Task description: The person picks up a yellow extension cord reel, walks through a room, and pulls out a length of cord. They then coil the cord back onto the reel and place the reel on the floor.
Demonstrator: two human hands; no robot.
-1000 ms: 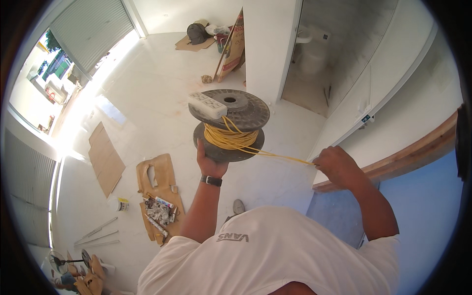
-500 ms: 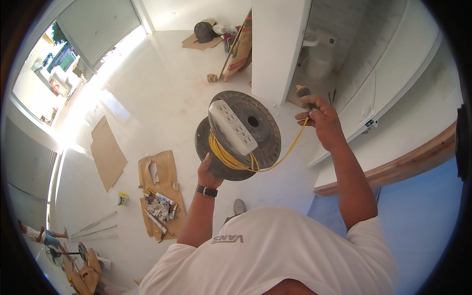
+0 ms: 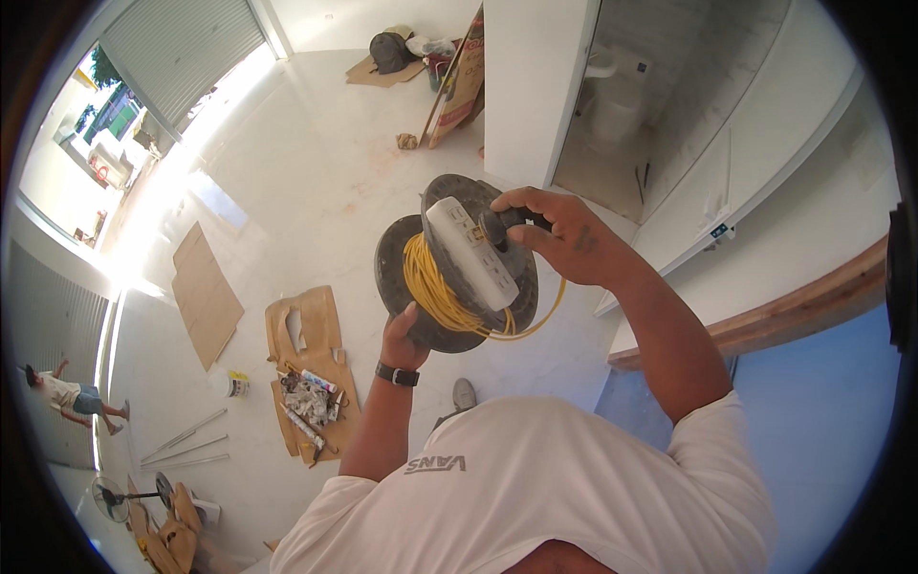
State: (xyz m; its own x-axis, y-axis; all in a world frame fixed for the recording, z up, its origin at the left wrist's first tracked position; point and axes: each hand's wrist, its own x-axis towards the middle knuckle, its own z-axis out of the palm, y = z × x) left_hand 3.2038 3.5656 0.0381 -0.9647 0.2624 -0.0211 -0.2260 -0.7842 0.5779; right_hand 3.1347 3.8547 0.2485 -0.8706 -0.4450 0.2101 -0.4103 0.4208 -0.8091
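In front of me is a black cable reel [image 3: 390,260] with yellow cord [image 3: 430,292] wound round its core. A white outlet strip [image 3: 470,256] sits on the reel's right flange. My left hand [image 3: 404,342], wearing a black wristband, grips the reel's lower rim. My right hand [image 3: 576,235] is closed on a black plug [image 3: 494,228] held against or just over the strip's upper half; whether its prongs are in cannot be seen. From the reel, a loop of the yellow cord runs up toward the right hand, which partly hides the flange.
Flat cardboard [image 3: 208,295] lies on the white floor, and another piece [image 3: 316,311] carries tubes and crumpled material. Beside them are a small bucket [image 3: 237,385], metal rods [image 3: 186,446] and a fan [image 3: 111,497]. A person [image 3: 72,394] is far left; a wood-edged counter [image 3: 765,320] curves at right.
My right hand has brought the plug leftward from beside the reel onto the outlet strip. The reel has turned slightly. The person at far left has come further into view.
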